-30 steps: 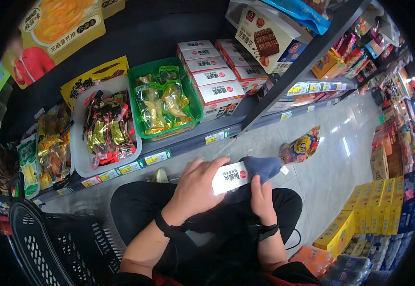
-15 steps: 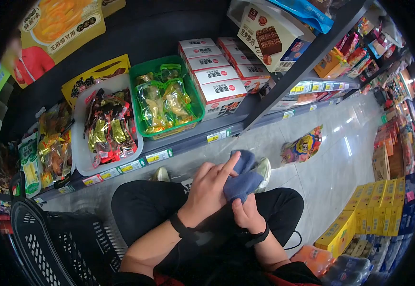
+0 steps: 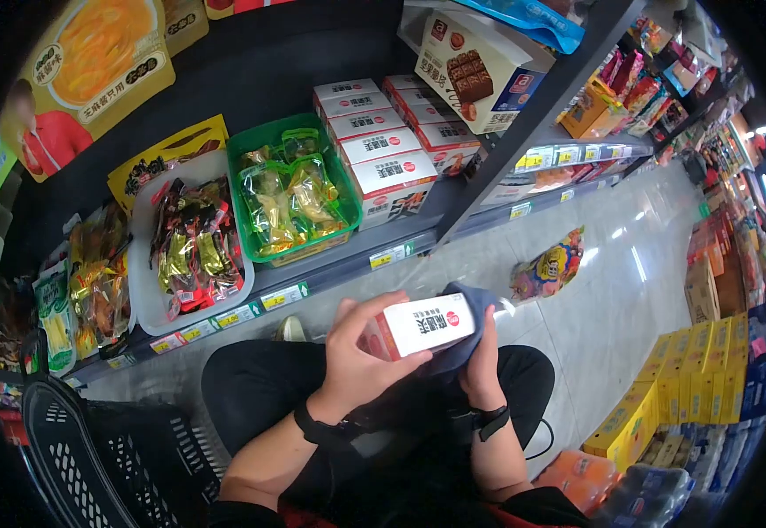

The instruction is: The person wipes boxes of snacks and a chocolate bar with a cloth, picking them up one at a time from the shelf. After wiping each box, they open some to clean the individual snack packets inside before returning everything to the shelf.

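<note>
My left hand (image 3: pixel 357 356) grips a white box with a red end (image 3: pixel 423 326) over my lap, its printed face turned up. My right hand (image 3: pixel 482 368) holds a blue cloth (image 3: pixel 471 308) pressed against the box's right end and underside. Both wrists wear black bands. Matching white boxes (image 3: pixel 387 154) stand in rows on the low shelf (image 3: pixel 348 260) in front of me.
A green bin (image 3: pixel 290 189) and a white bin (image 3: pixel 191 238) of wrapped snacks sit on the shelf. A black basket (image 3: pixel 92 458) stands at my left. A colourful bag (image 3: pixel 548 268) lies on the tiled floor. Yellow cartons (image 3: pixel 691 378) are stacked at right.
The box was hidden behind my left hand and the bunched cloth half a second ago. Now it is turned face up, with the cloth shifted to its right end.
</note>
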Demonstrator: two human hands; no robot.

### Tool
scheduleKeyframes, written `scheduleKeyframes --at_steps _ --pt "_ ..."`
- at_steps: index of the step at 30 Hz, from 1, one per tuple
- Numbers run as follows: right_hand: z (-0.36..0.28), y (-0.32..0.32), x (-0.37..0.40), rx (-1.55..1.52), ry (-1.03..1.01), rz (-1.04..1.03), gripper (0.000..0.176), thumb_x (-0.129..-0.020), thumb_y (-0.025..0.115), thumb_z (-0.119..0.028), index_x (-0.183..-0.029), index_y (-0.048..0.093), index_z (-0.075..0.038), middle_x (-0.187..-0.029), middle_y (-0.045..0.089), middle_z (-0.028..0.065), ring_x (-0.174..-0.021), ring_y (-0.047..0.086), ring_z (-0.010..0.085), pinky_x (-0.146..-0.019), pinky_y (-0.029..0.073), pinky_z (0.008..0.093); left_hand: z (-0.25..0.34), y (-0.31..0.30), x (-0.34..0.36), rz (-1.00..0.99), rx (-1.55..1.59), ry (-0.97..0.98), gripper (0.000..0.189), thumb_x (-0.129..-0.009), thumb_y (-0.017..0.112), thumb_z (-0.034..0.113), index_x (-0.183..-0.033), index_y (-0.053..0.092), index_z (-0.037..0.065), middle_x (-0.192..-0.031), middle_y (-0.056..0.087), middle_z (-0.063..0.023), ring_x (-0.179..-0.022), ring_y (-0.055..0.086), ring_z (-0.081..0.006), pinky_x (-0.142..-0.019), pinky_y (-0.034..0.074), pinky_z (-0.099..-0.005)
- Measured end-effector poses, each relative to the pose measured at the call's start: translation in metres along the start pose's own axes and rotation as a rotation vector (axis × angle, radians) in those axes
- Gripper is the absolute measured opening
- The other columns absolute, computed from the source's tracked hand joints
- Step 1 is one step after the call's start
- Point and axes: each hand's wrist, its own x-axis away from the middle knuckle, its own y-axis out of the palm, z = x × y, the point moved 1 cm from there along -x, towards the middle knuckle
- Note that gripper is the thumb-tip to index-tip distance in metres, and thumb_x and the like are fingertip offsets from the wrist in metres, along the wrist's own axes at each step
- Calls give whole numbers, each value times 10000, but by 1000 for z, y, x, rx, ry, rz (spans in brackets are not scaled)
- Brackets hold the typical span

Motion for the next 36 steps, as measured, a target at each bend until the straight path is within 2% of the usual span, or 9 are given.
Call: scheduleKeyframes --at_steps 3,7,14,18,20,23,26,30,36 --pt "-2 10 6 -147 121 -26 635 -1073 302 -527 -1402 493 -19 -1321 620 137 -1192 613 242 -1045 457 366 -16 -2 6 39 220 -134 591 -683 867 -33 -1216 613 -1 -1346 572 -201 -1148 622 -235 -1005 506 -363" --pt "5 9 4 -97 159 -41 539 -1081 362 -447 -1385 508 -27 -1321 626 134 -1168 631 245 -1013 495 389 -6 -5 4 297 595 -313 397 -743 777 -102 -1081 602 9 -1337 570 -225 -1134 624 -254 -992 514 -377" --pt "4 22 9 -428 219 -126 531 -1084 329 -408 -1407 489 -18 -1402 575 137 -1256 576 279 -1097 433 427 -14 0 4 482 800 -264 414 -777 771 -95 -1100 549 38 -1239 580 -166 -1101 618 -229 -938 554 -367" --pt "6 6 1 -524 67 -51 548 -1083 296 -436 -1436 462 -52 -1437 538 151 -1310 530 294 -1126 404 462 -14 5 2 130 555 -328 475 -791 817 9 -1153 513 64 -1097 597 -66 -1033 603 -143 -877 511 -306" --pt "2 -6 -4 -502 -26 11 547 -1077 292 -430 -1417 476 -43 -1423 553 139 -1295 542 289 -1114 415 449 -6 5 -4 -53 426 -293 535 -759 864 123 -1160 520 44 -1108 625 -111 -1040 635 -188 -885 516 -326" --pt "-11 -15 -6 -359 -151 -30 539 -1077 318 -413 -1423 471 -29 -1404 563 142 -1290 543 281 -1119 395 415 4 -5 -9 -268 -243 -32 642 -716 897 236 -1187 518 23 -1132 651 -159 -1045 662 -223 -895 525 -346" --pt "-12 -4 1 -221 -149 -38 557 -1078 320 -419 -1450 441 -23 -1428 540 158 -1304 531 280 -1128 383 412 2 2 -3 -285 -210 -208 634 -703 899 299 -1144 545 11 -1087 685 -183 -984 698 -258 -859 540 -359" --pt "-6 7 0 -228 -159 -112 557 -1086 301 -402 -1472 408 -16 -1460 506 165 -1322 515 279 -1137 370 407 0 2 0 -157 -68 -159 614 -705 901 279 -1125 552 0 -1010 707 -156 -881 709 -213 -792 543 -343" --pt "19 -7 3 -82 -126 16 536 -1071 377 -426 -1418 469 -29 -1394 569 113 -1262 559 251 -1107 391 401 -5 1 5 -6 253 -153 563 -737 873 163 -1166 541 13 -1146 668 -116 -1021 651 -165 -894 496 -302"
